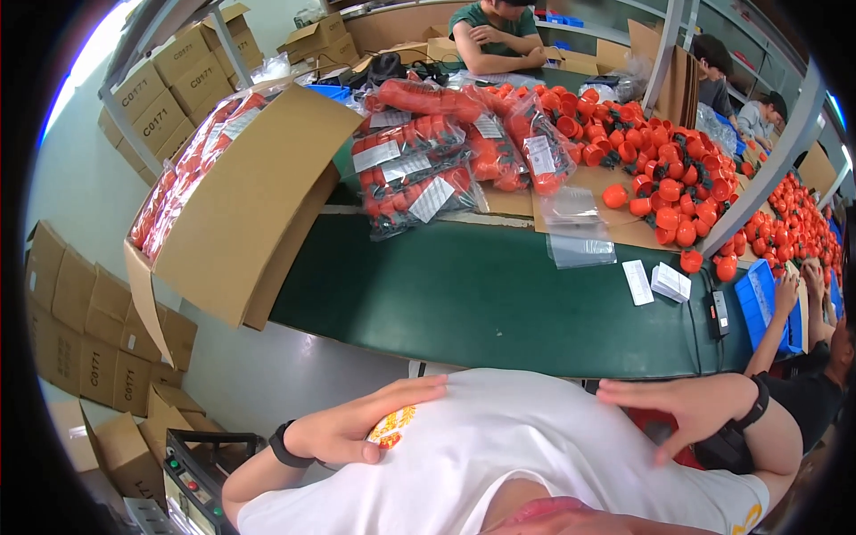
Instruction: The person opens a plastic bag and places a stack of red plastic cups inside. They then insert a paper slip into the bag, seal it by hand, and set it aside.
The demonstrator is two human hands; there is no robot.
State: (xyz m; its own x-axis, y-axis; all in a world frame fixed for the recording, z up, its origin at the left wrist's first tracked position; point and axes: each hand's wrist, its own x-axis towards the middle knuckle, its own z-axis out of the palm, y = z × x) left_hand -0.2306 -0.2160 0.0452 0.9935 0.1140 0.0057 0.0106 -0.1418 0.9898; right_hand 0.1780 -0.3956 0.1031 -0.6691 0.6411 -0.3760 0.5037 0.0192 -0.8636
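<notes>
While the white fabric T-shirt [526,419] covers the person's torso, the left hand [352,417], open, lies flat on it; the right hand [682,406] is open, fingers spread, beside it, contact unclear. Beyond stands a dark-green flat-topped table [428,299] bearing small white rectangular cards [670,283], clear plastic bags of red pieces [415,138] and heaped red rounded plastic cups [669,190].

Bright, even light covers the table [499,308]. White glare [94,53], fringed blue, lies far left of it. Bags [428,132] at the table's far side carry glints; the right hand [694,403], just nearer than the table, blurs slightly. Right of the table, a post [776,176] bows; corners fall black.
</notes>
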